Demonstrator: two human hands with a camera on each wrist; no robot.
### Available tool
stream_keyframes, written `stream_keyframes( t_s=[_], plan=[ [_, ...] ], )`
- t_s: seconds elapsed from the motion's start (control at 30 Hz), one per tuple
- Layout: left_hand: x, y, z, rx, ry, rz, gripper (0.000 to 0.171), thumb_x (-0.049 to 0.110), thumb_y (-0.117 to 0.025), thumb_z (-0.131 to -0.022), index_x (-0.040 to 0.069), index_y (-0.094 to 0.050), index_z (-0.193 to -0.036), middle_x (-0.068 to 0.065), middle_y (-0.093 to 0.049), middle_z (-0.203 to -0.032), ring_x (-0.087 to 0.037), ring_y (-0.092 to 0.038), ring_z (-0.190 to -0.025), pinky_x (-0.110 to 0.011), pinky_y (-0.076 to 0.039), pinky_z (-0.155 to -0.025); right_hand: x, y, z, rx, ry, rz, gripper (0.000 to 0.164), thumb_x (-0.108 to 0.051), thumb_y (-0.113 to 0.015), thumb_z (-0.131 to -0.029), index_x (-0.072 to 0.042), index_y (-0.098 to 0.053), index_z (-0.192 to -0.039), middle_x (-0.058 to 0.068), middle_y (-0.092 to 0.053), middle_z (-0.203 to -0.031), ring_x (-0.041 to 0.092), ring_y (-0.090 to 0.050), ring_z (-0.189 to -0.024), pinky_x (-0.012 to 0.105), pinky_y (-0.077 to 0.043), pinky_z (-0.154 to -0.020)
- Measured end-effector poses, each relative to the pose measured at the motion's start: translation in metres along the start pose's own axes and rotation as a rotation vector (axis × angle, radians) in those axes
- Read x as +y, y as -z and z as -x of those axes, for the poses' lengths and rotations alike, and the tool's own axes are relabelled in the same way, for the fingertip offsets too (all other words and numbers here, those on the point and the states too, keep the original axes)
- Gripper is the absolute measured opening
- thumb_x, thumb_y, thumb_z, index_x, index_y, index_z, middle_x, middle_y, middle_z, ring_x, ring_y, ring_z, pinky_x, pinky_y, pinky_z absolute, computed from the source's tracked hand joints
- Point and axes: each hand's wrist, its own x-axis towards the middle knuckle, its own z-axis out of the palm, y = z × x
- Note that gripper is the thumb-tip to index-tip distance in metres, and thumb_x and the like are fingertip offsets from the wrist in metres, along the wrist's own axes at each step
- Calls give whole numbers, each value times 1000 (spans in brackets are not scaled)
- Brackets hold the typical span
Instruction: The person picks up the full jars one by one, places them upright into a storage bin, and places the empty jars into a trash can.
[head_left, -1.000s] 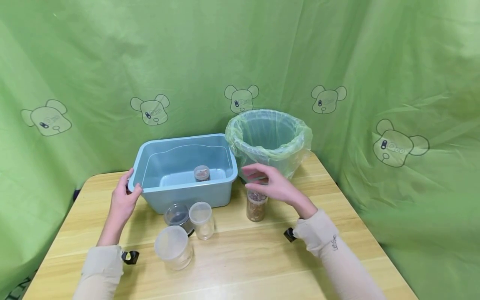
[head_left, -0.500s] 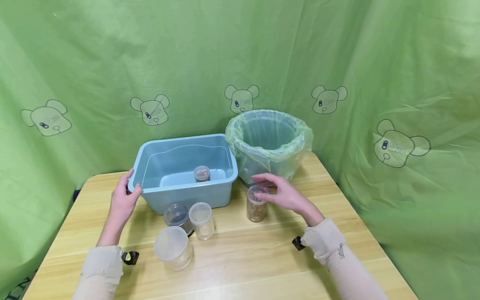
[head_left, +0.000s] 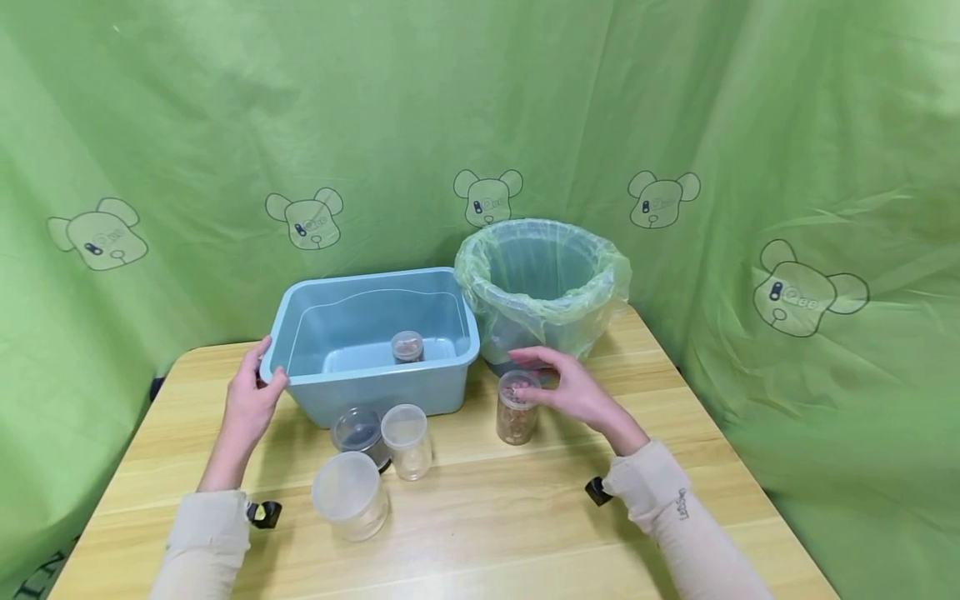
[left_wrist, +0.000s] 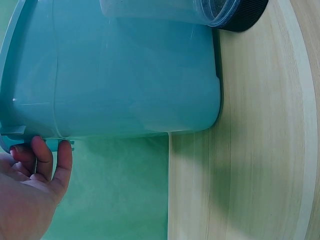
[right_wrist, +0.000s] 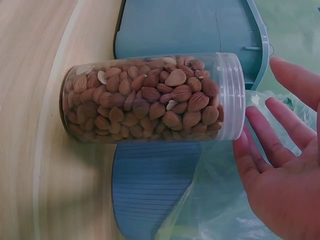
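The right hand [head_left: 573, 392] spreads its fingers loosely about the lid [right_wrist: 232, 97] of the upright nut jar [right_wrist: 145, 102], gripping nothing — wide, seemingly, to span its rim. The left hand [head_left: 251, 402] grips the blue tub's [head_left: 375, 396] left rim, likely steadying it. The jar stands on the table [head_left: 480, 533], before the lined bin [head_left: 540, 321] — within easy reach.

This looks curtained off, booth-like. Green cartoon-printed fabric sheeting [head_left: 390, 100] hangs beyond left hand [head_left: 251, 400] and right hand [head_left: 576, 392]; a pale wood-grain table [head_left: 487, 533] lies below.
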Motion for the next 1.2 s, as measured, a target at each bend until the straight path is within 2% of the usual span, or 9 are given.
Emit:
stream_keyframes(
  t_s=[0.13,0.2,0.43,0.57,0.77,1.07,1.2],
  plan=[
    [1,1,-1,-3,1,-2,65,15,-52,-102,7,-30,-163,-29,-55,-135,-6,-49,-103,-2,-43,-79,7,1,-1,8,-6,-78,60,-8,-82,-87,-3,-59,-142,19,-61,-144,47,-53,-133,59,-42,-115],
    [1,1,-1,-5,-1,-2,65,15,-52,-102,7,-30,-163,-30,-55,-136,-6,-49,-103,-1,-43,-79,10,2,0,-1,-32,-96,62,-9,-83,-87,-4,-58,-144,20,-59,-146,45,-54,-134,58,-42,-116],
    [0,1,0,5,-4,-2,64,15,-51,-102,7,-31,-162,-31,-54,-137,-9,-50,-106,-2,-43,-80,25,-4,3,-105,-81,-79,82,-15,-86,-83,-8,-47,-154,18,-54,-151,39,-53,-136,58,-39,-118],
    [1,0,1,2,-7,1,64,16,-51,-102,7,-31,-162,-32,-53,-141,-13,-51,-111,-1,-42,-82,34,-8,4,-117,-91,-77,87,-15,-88,-81,-8,-45,-156,18,-56,-148,39,-54,-135,58,-40,-118],
    [-1,-1,0,-2,-9,6,64,16,-51,-103,7,-30,-163,-32,-54,-138,-17,-51,-111,-1,-42,-81,41,-12,4,-110,-96,-82,85,-13,-89,-80,-7,-46,-154,18,-58,-144,38,-55,-133,57,-41,-117],
    [-2,-1,-1,6,-6,-3,65,15,-53,-102,8,-31,-162,-31,-56,-134,-7,-51,-102,-2,-44,-79,44,-14,3,-89,-102,-46,81,-15,-90,-78,-13,-52,-150,11,-62,-139,33,-59,-129,49,-46,-112],
    [-2,0,-1,3,-5,0,65,15,-54,-102,7,-31,-163,-30,-56,-134,-6,-50,-101,-2,-44,-79,44,-15,2,-89,-96,-36,81,-15,-91,-78,-10,-52,-150,11,-63,-138,32,-60,-127,48,-47,-110]
  ],
)
